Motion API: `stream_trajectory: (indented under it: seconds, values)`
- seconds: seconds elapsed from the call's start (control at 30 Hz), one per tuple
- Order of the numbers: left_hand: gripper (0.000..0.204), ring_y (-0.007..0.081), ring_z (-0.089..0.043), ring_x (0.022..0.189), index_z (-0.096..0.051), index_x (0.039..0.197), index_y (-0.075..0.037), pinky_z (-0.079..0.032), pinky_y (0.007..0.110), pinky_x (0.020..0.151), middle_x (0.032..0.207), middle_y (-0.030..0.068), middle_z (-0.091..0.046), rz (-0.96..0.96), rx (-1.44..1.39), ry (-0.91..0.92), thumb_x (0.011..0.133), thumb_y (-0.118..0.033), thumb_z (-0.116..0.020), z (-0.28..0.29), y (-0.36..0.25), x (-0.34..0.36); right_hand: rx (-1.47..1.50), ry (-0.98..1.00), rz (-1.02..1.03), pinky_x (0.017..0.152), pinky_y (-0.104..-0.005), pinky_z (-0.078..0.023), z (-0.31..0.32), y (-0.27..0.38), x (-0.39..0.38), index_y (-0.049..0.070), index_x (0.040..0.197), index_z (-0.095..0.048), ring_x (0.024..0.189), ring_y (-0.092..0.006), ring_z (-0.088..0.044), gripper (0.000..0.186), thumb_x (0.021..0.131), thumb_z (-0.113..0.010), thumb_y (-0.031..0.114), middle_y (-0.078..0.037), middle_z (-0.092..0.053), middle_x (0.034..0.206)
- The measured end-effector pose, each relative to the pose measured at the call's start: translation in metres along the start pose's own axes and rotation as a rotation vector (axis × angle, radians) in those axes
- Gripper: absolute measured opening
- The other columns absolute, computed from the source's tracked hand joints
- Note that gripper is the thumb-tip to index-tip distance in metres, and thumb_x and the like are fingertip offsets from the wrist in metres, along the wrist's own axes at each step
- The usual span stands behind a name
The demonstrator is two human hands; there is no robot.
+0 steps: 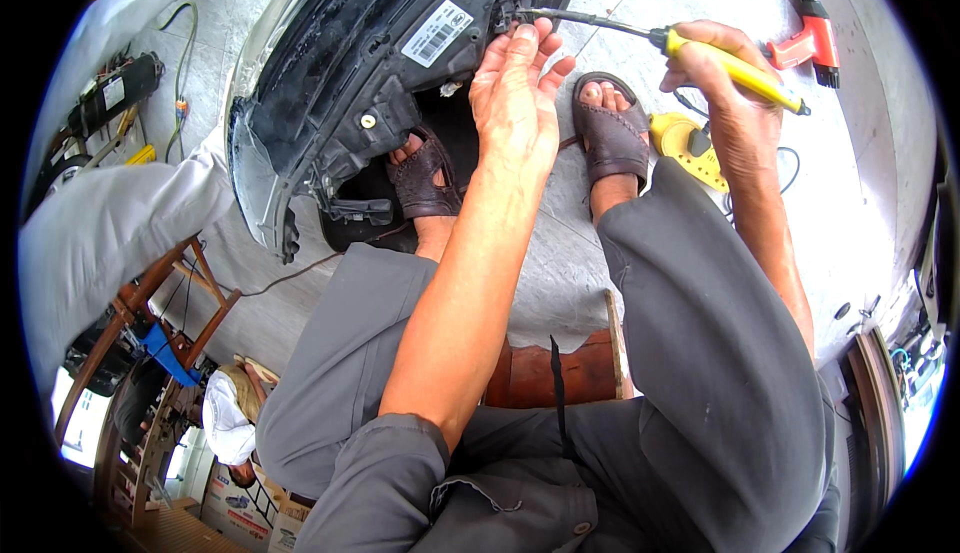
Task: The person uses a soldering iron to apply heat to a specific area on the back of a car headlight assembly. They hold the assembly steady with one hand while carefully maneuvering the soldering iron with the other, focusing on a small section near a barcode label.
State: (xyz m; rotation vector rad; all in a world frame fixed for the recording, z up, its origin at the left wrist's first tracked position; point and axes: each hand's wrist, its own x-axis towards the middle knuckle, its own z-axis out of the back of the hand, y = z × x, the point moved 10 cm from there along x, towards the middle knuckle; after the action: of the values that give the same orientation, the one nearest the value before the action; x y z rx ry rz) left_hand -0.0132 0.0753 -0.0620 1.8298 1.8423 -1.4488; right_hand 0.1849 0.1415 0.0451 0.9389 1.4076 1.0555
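Observation:
A large car headlight [390, 83] with a black housing and clear lens lies at the upper left, its labelled back facing up. My left hand [516, 98] reaches to its upper right corner, with fingers stretched out and fingertips beside a small bracket [510, 15] there. My right hand [735, 83] is closed around the yellow handle of a tool that looks like a soldering iron [735, 65]. Its long metal shaft points left, with its end at the bracket just above my left fingertips. Whether the tip touches the bracket, I cannot tell.
A red and black hand tool [800, 48] lies at the upper right. Below it sits a yellow part with holes [690, 148] and a thin cable. Someone in pale trousers [140, 233] is close on the left, beside a wooden stool [205, 288]. My sandalled feet flank the headlight's near side.

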Motion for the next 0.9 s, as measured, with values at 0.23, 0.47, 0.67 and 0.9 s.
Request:
stream_trajectory:
  seconds: [0.23, 0.47, 0.67, 0.9]
  values:
    - [0.026, 0.0227, -0.058, 0.105, -0.057, 0.113, -0.005, -0.050, 0.043, 0.091, 0.111, 0.0093, -0.063, 0.041, -0.005, 0.053, 0.092, -0.015, -0.068, -0.006, 0.005, -0.003, 0.202, -0.004, -0.063, 0.074, -0.0299, -0.055, 0.023, -0.009, 0.001, -0.002, 0.122, -0.061, 0.074, -0.0155, -0.064, 0.035, 0.093, -0.064, 0.019, -0.010, -0.066, 0.087]
    - [0.024, 0.0226, -0.059, 0.103, -0.059, 0.110, -0.005, -0.051, 0.043, 0.089, 0.110, 0.0088, -0.064, 0.031, 0.003, 0.045, 0.091, -0.015, -0.069, -0.008, 0.004, 0.001, 0.251, 0.007, -0.068, 0.073, -0.0299, -0.054, 0.023, -0.014, 0.002, -0.002, 0.120, -0.061, 0.074, -0.0150, -0.064, 0.035, 0.093, -0.064, 0.021, -0.009, -0.065, 0.085]
    - [0.021, 0.0227, -0.060, 0.100, -0.059, 0.107, -0.006, -0.053, 0.043, 0.086, 0.108, 0.0091, -0.065, 0.014, -0.002, 0.017, 0.091, -0.015, -0.069, -0.005, 0.004, -0.001, 0.162, -0.033, -0.061, 0.073, -0.0293, -0.055, 0.020, -0.009, 0.005, -0.002, 0.114, -0.064, 0.073, -0.0139, -0.064, 0.032, 0.092, -0.067, 0.021, -0.008, -0.064, 0.084]
    - [0.023, 0.0228, -0.060, 0.100, -0.058, 0.109, -0.005, -0.053, 0.042, 0.087, 0.110, 0.0092, -0.065, 0.016, 0.007, 0.026, 0.091, -0.015, -0.069, -0.006, 0.003, 0.000, 0.013, -0.034, -0.028, 0.072, -0.0280, -0.055, 0.020, -0.003, 0.004, -0.001, 0.112, -0.066, 0.073, -0.0134, -0.066, 0.034, 0.089, -0.071, 0.023, -0.008, -0.066, 0.086]
